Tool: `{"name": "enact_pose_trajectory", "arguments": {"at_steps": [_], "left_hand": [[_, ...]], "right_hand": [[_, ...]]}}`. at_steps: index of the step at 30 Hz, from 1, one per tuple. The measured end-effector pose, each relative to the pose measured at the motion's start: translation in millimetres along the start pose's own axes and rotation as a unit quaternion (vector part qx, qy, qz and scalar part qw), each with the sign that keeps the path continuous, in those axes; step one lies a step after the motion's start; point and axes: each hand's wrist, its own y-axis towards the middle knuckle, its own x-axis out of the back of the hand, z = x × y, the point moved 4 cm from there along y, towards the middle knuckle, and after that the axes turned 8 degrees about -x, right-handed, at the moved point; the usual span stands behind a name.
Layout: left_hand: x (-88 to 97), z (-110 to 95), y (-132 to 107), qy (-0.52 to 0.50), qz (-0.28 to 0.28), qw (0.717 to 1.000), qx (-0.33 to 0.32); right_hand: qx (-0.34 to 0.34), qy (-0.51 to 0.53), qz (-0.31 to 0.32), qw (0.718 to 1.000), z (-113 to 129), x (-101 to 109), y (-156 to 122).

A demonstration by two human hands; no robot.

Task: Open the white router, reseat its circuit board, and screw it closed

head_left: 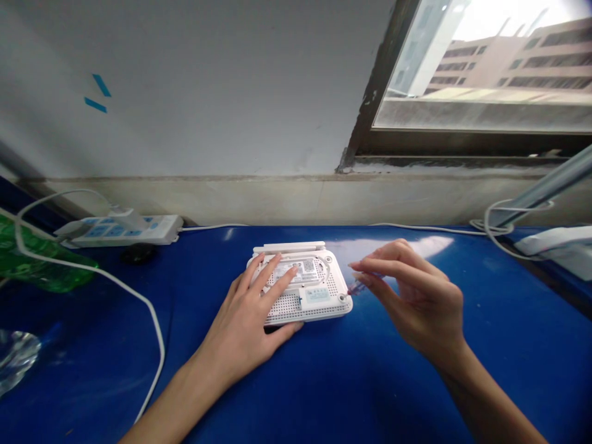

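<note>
A white router (291,314) lies on the blue table with its vented, labelled underside up. My left hand (245,314) rests on its left part, fingers spread across the vents and label, thumb along the near edge. Between the pinched fingertips of my right hand (416,296) is a small screwdriver (356,287) with a clear, reddish handle. Its thin tip points at the round hole (342,297) in the router's near right corner; whether it sits in a screw is too small to tell. Folded along the far side is a white antenna (289,247).
At the back left stands a white power strip (161,229) with a plug in it. Beside it are a green bottle (46,259) and a dark round object (139,253). A white cable (155,320) loops down the left. A metal pole (546,185) rises at right.
</note>
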Motion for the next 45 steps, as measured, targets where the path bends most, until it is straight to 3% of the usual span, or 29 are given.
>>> {"name": "enact_pose_trajectory", "arguments": {"at_steps": [2, 7, 13, 17, 21, 27, 33, 40, 45], "left_hand": [[0.2, 0.1, 0.0, -0.003, -0.002, 1.0, -0.001], [-0.5, 0.9, -0.2, -0.005, -0.006, 1.0, -0.003], [-1.2, 1.7, 0.0, 0.001, 0.011, 1.0, -0.003], [-0.6, 1.8, 0.1, 0.005, 0.014, 1.0, -0.003], [0.2, 1.7, 0.0, 0.003, 0.015, 1.0, -0.003], [0.5, 2.7, -0.3, -0.005, 0.012, 1.0, -0.004], [0.0, 2.9, -1.2, -0.005, 0.008, 1.0, -0.01], [-0.9, 3.1, -0.4, -0.002, 0.005, 1.0, -0.01], [-1.2, 2.6, -1.8, 0.0, 0.011, 1.0, -0.007]], "right_hand": [[0.009, -0.033, -0.011, 0.999, -1.1, -0.7, -0.4], [0.001, -0.013, 0.072, 0.997, -2.6, -6.6, -0.5], [0.042, -0.067, 0.006, 0.997, 3.2, 0.5, -0.6], [0.06, -0.124, 0.026, 0.99, 4.1, -1.5, -0.1], [0.045, -0.079, 0.058, 0.994, 4.1, -3.4, 0.0], [0.034, -0.077, 0.001, 0.996, 2.1, 2.6, -1.5], [0.006, -0.025, 0.113, 0.993, -1.3, -2.5, 0.1], [0.04, -0.06, 0.035, 0.997, -0.3, 2.7, -0.2], [0.02, -0.08, 0.102, 0.991, 2.2, -5.4, -2.1]]}}
